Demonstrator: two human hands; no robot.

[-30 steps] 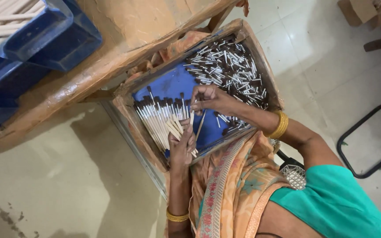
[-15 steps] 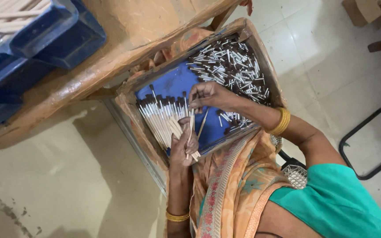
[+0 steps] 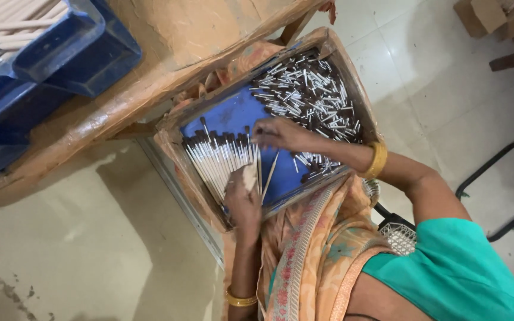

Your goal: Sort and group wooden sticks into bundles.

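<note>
Sticks [image 3: 218,163], dark-tipped, lie fanned in the tray [image 3: 340,71] under my left hand [image 3: 242,199], closed on their near ends; right hand [image 3: 278,132] pinches one, which I judge needs aligning beside them next.

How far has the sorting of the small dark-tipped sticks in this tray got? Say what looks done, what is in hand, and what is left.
Done: a fan of aligned sticks, dark tips level, lies on the tray's blue floor.

In hand: the left hand pins that fan at its lower end, while the right hand reaches over its upper edge, apparently adding a stick.

Left: a large loose pile of sticks, jumbled, fills the tray's far end.
</note>
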